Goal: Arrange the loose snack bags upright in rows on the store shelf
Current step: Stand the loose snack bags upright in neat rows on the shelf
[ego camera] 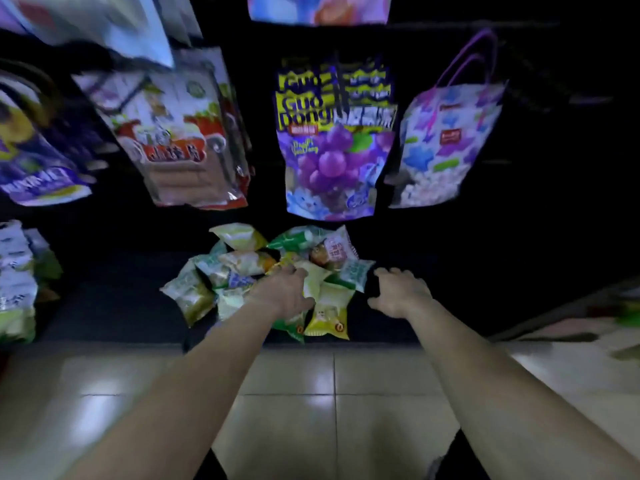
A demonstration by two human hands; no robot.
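Both forearms reach out over the tiled floor (294, 368) toward the snack bags (263, 271), heaped flat at mixed angles on the dark shelf (114, 299). The left hand (287, 292) rests palm-down on the heap, whether gripping I cannot tell. The right hand (398, 292) hovers just right of the heap, fingers loosely spread, empty.

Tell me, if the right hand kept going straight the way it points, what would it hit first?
Probably nothing soon: the right hand points into dark shelf space just right of the snack bag pile. Depth there is hard to judge.

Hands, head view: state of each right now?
Left hand: palm down on the heap of small crinkly snack bags; grip cannot be told.
Right hand: open, empty, beside the heap.
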